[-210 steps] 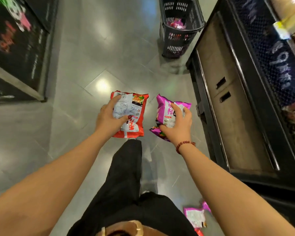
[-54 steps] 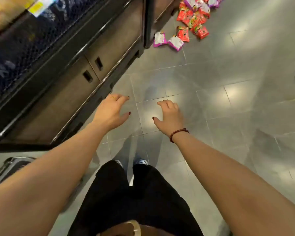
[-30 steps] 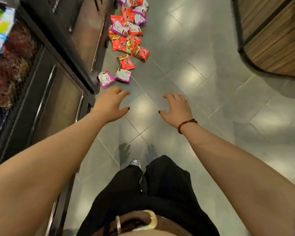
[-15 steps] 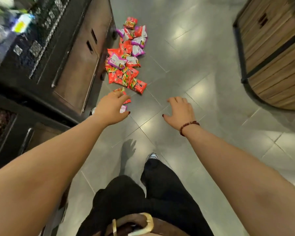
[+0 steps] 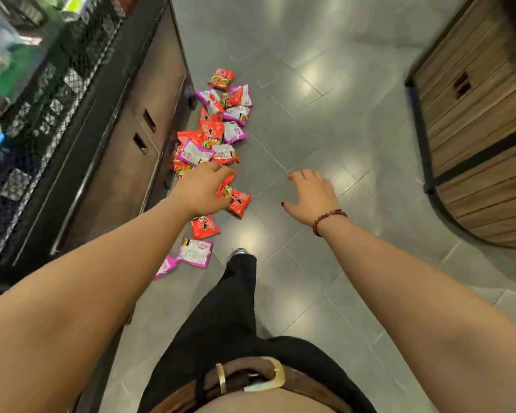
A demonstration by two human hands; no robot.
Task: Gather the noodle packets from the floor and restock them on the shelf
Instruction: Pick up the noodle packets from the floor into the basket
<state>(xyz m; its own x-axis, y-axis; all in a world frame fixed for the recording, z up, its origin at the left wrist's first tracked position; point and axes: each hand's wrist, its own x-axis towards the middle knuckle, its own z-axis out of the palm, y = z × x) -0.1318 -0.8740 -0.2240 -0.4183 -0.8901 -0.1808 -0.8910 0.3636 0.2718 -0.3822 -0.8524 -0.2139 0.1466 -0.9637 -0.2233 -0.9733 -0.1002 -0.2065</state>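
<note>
Several red and purple noodle packets [image 5: 214,131] lie strewn on the grey tiled floor along the foot of the dark shelf unit [image 5: 122,156] on the left. Nearer to me are a red packet [image 5: 239,201], another red one [image 5: 204,228] and a purple one [image 5: 195,253]. My left hand [image 5: 201,190] hangs in the air over the near end of the scatter, fingers loosely bent, holding nothing. My right hand [image 5: 312,195] is out over bare floor to the right, fingers relaxed, also holding nothing. Both hands are well above the floor.
The shelf unit has brown cupboard doors with slot handles and a mesh-fronted shelf of blurred goods [image 5: 18,73] above. A curved wooden counter [image 5: 477,135] stands at the right. My leg and shoe [image 5: 239,253] are just right of the nearest packets.
I have walked closer to the packets, which now lie nearer and lower in view. Both hands stay held out and hold nothing.
</note>
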